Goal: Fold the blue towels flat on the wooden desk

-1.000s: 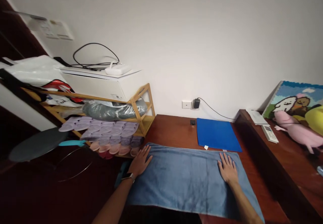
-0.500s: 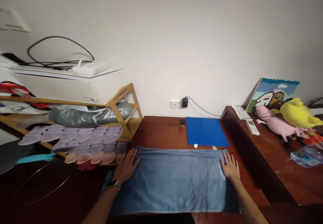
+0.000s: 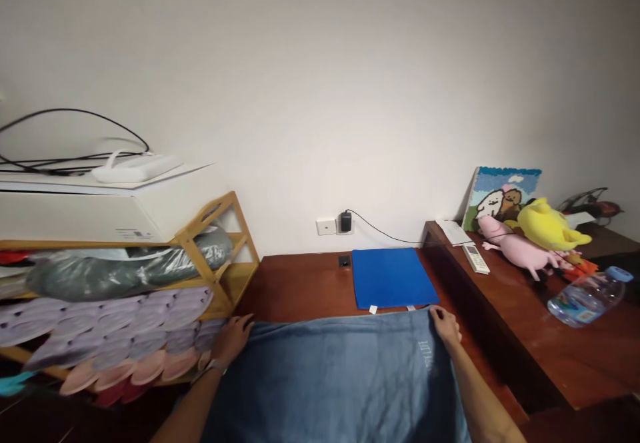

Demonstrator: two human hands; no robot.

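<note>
"What lies nearest?"

"The blue-grey towel (image 3: 335,383), over the desk (image 3: 300,280) right in front of the person. Its near edge runs out of view at the bottom, and pale lettering shows by its right side."

"And the hands?"

"Both are at its far corners. The right hand (image 3: 447,326) pinches the far right corner between thumb and forefinger, the other fingers curled in. The left hand (image 3: 231,341) is at the far left corner, fingers bent — whether they close on the cloth, I cannot tell. There's a band (image 3: 217,366) round that wrist."

"Beyond the towel?"

"A flat blue mat (image 3: 394,278), two white tags at its near edge, just beside the towel's far edge."

"What's to the left?"

"A wooden rack (image 3: 243,283) with rows of lilac and pink slippers (image 3: 120,313), a plastic-wrapped grey bundle (image 3: 125,271) above them, and a white box (image 3: 75,213) on top."

"To the right?"

"A clear bottle (image 3: 583,302) lying tilted, then a remote (image 3: 475,259), a pink plush toy (image 3: 515,246) and a yellow one touching it. Behind them a picture of two dogs (image 3: 505,193) leans on the wall (image 3: 320,96)."

"And farthest?"

"That wall — with a black plug (image 3: 346,221) in its socket, its cord trailing right."
</note>
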